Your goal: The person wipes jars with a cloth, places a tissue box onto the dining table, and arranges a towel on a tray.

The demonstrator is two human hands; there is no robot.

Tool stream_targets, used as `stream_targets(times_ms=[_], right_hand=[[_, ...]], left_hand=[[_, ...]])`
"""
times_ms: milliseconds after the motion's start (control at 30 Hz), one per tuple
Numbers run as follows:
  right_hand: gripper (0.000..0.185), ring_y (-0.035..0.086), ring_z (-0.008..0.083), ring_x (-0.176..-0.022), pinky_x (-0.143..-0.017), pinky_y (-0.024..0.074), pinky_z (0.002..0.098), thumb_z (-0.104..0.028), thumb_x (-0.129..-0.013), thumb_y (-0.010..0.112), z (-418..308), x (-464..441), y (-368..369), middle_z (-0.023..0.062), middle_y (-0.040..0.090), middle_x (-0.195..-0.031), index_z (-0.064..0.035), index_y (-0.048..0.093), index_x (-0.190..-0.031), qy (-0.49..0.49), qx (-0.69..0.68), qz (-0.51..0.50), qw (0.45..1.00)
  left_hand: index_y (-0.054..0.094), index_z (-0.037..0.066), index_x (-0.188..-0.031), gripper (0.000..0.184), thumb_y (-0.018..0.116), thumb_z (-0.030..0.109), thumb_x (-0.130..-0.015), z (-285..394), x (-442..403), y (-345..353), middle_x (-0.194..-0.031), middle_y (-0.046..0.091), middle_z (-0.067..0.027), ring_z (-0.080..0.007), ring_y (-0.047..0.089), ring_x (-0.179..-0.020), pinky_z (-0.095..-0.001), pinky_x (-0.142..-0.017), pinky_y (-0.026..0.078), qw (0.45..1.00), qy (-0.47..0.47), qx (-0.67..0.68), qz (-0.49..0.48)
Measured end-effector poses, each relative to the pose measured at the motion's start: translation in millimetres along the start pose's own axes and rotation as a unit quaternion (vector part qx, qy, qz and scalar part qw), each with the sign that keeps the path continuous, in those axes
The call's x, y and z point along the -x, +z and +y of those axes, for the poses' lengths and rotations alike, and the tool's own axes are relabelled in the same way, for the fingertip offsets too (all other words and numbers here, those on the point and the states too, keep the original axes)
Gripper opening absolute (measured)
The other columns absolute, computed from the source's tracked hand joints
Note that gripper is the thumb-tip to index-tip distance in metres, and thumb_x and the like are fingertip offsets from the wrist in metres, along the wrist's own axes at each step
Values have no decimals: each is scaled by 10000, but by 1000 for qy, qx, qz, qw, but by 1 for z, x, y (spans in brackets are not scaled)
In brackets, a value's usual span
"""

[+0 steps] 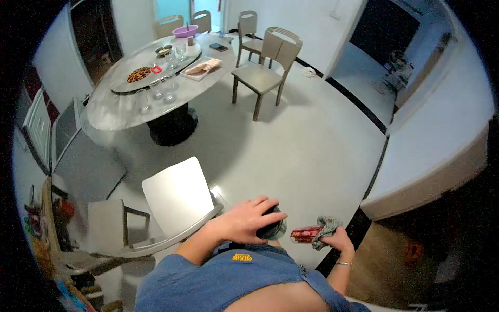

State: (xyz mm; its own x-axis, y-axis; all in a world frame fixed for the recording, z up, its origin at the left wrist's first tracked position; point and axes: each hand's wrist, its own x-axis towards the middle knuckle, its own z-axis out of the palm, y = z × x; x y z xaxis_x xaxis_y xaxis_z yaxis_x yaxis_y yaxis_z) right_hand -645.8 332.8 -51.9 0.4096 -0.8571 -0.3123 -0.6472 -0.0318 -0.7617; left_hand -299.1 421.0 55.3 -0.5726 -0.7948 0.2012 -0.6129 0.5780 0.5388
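My left hand (247, 221) is wrapped over the top of a dark-lidded jar (270, 227) in front of my body. Its glass side shows below the fingers. Lower right, my right hand (339, 240) grips a patterned cloth (326, 229) together with a red packet (305, 234) that sticks out to the left. The packet's exact kind cannot be made out. The two hands are apart, with the packet between them.
An oval table (112, 109) at the upper left bears glasses (169, 88), a tray of food (201, 68), a purple bowl (185, 31) and a phone (218, 47). One chair (258, 78) stands beyond; a white chair (179, 195) is close on the left. A wall edge (431, 171) juts in at right.
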Motion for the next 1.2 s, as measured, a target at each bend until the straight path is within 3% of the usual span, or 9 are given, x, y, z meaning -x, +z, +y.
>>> stream_targets(times_ms=[200, 267, 333, 400, 533, 733, 767, 1000, 1200], right_hand=[[595, 533, 197, -925, -803, 436, 302, -94, -520, 679, -22, -148, -76, 120, 554, -1002, 4, 497, -1078, -79, 82, -63, 992], [620, 530, 206, -923, -810, 432, 297, -85, -516, 674, -35, -191, -93, 111, 554, -1000, 5, 481, -1098, -151, -14, -102, 983], [612, 521, 147, -867, -788, 430, 269, -41, -491, 661, -57, -231, -104, 67, 559, -964, 0, 501, -1081, -142, -28, -113, 983], [595, 518, 147, -869, -790, 430, 271, -35, -495, 654, -68, -278, -106, 61, 557, -958, 3, 504, -1070, -214, 53, -90, 971], [570, 515, 127, -850, -774, 433, 260, -43, -502, 653, -93, -368, -98, 46, 557, -940, 5, 509, -1051, -240, 53, -108, 963], [553, 519, 115, -825, -764, 437, 256, -58, -507, 654, -196, -469, -86, 46, 570, -929, -6, 524, -1042, -217, 19, -170, 961], [589, 532, 233, -937, -828, 417, 302, -123, -495, 685, -213, -490, -84, 116, 553, -1018, -47, 530, -1058, -245, 35, -184, 951], [623, 525, 257, -923, -828, 413, 316, -150, -469, 696, -315, -606, -65, 123, 544, -981, -37, 506, -1052, -339, 66, -113, 932], [652, 520, 277, -939, -822, 416, 319, -169, -463, 707, -402, -742, -51, 140, 537, -993, -15, 474, -1053, -417, 62, -137, 896]], left_hand=[[396, 149, -1183, 702, 713, 292, -573, -46, -81, -14, -1173, 372, -163, -327, 383, -1077, -404, -826, 390, 990, -116, -59, 60], [413, 133, -1169, 687, 709, 281, -567, -60, -95, -23, -1142, 391, -161, -329, 402, -1047, -396, -827, 385, 983, -140, -57, 100], [431, 117, -1156, 673, 705, 269, -560, -78, -108, -32, -1110, 409, -159, -332, 420, -1017, -389, -828, 380, 976, -161, -51, 140], [437, 109, -1149, 679, 714, 263, -549, -98, -115, -41, -1100, 413, -160, -330, 423, -1009, -384, -814, 393, 965, -204, -66, 151], [437, 119, -1149, 687, 720, 266, -541, -153, -124, -63, -1110, 409, -159, -336, 424, -1010, -395, -807, 401, 945, -261, -101, 172], [471, 131, -1121, 643, 718, 260, -542, -254, -128, -120, -1093, 429, -158, -337, 443, -992, -398, -797, 409, 916, -313, -126, 215], [473, 132, -1119, 644, 721, 259, -538, -266, -128, -132, -1090, 430, -154, -336, 443, -996, -398, -800, 408, 905, -337, -134, 224], [472, 137, -1115, 689, 739, 241, -489, -348, -107, -189, -1084, 433, -139, -321, 431, -1017, -399, -796, 407, 844, -418, -205, 266], [467, 153, -1121, 681, 734, 262, -504, -407, -90, -216, -1127, 424, -130, -316, 426, -1033, -407, -752, 419, 793, -503, -199, 279]])
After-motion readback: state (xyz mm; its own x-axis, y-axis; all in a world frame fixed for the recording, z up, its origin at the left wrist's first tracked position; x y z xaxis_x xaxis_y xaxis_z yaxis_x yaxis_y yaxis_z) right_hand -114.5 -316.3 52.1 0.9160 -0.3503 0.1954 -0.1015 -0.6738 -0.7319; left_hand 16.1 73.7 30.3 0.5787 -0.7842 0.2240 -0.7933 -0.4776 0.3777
